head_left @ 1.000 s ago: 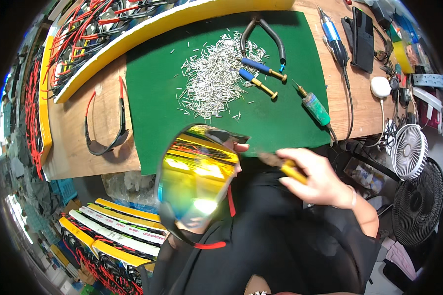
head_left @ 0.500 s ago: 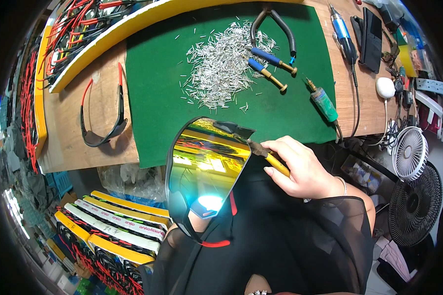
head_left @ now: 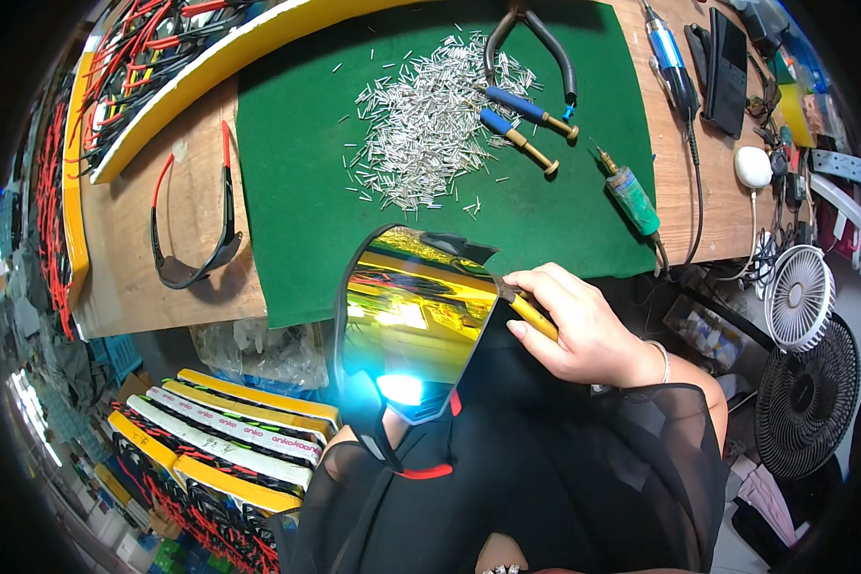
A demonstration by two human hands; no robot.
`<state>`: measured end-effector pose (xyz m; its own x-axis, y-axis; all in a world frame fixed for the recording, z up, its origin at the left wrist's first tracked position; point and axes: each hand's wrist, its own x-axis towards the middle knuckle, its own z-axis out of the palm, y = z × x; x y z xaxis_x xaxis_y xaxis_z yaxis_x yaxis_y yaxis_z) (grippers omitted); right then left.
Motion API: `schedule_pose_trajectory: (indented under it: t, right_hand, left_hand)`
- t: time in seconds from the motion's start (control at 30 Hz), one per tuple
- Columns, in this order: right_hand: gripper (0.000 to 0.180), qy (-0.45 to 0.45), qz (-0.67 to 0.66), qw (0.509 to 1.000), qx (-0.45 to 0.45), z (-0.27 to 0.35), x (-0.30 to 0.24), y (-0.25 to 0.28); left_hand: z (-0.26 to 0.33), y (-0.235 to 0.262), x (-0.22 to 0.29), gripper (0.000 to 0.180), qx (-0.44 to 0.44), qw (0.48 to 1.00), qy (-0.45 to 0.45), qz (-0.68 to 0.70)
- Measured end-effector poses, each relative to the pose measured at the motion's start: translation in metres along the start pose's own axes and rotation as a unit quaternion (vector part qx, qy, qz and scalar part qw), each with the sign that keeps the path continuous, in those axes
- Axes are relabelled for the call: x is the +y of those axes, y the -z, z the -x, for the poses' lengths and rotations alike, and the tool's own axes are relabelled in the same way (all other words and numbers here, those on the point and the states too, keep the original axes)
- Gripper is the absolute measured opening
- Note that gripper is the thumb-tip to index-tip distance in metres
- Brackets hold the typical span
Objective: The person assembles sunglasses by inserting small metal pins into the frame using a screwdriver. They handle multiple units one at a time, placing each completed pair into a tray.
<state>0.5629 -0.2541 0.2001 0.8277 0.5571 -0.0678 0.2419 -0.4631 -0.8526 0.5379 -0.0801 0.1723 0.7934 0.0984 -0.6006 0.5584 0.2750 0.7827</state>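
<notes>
Wraparound sunglasses [head_left: 416, 330] with a yellow mirrored lens and red-tipped black temples stand raised above my lap, just in front of the green mat [head_left: 287, 258]. My left hand [head_left: 393, 427] grips them from behind; the lens hides its fingers. Closed around a yellow-handled hand tool [head_left: 534, 317], apparently pliers, my right hand [head_left: 588, 333] keeps the tool's metal end at the lens's right edge. Whether the jaws bite on the frame is too small to tell. Another pair of sunglasses [head_left: 196, 273] rests on the bare wood to the left.
Many small metal pins [head_left: 426, 129] lie heaped on the mat. Beside them are blue-handled screwdrivers [head_left: 517, 139], black-handled pliers [head_left: 545, 48] and a green power tool [head_left: 629, 199]. Boxes of glasses [head_left: 230, 430] stand lower left; a white fan [head_left: 799, 298] is at right.
The sunglasses have shifted slightly right and turned a little, so the lens reflections differ. My right hand stays almost in place with the tool at the lens edge.
</notes>
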Motion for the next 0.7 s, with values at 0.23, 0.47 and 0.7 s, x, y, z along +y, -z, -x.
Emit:
schedule_pose_trajectory:
  t: [0.23, 0.47, 0.7]
  right_hand:
    - [0.029, -0.045, -0.019, 0.998, -0.045, 0.001, -0.001, 0.001]
    - [0.027, -0.080, -0.091, 0.991, -0.051, 0.010, 0.000, -0.006]
    - [0.027, -0.182, -0.216, 0.954, -0.101, 0.017, -0.007, 0.003]
  left_hand:
    - [-0.003, 0.003, -0.005, 0.023, 0.004, 1.000, -0.016, -0.026]
    - [-0.010, 0.014, -0.018, 0.024, 0.017, 0.996, -0.001, -0.090]
    - [-0.013, 0.031, -0.059, 0.026, 0.064, 0.995, -0.046, -0.062]
